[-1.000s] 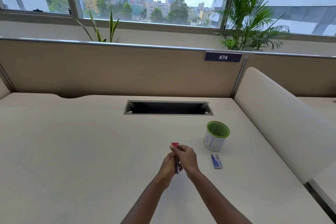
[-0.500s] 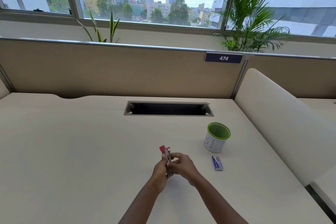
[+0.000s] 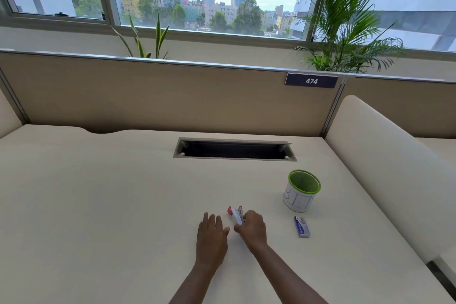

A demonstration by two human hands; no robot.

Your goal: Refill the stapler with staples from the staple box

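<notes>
Now the fingers point(image 3: 238, 227) of the right hand point(image 3: 252, 229) are curling around the rear of the stapler point(image 3: 236, 215), gripping it low against the desk point(image 3: 98, 205), while the left hand point(image 3: 211, 232) is lying flat beside it with its fingers released and spread, holding nothing. Half a second ago both hands were clasping the stapler together, lifted above the desk; the left one has since let go and come down onto the surface, and the stapler is now sitting lower, just to the right of the left hand's fingertips. The stapler is showing as a small pale body with red at its far end, its two parts splaying apart into a narrow V, though blur is making finer detail hard to tell. To the right, apart from the right hand, the staple box point(image 3: 301, 226) is lying flat on the desk, a small blue and white carton. Beyond it, a green-rimmed white cup point(image 3: 301, 191) is standing upright, and farther back a dark cable slot point(image 3: 234, 150) is cutting across the desk below the partition.
</notes>
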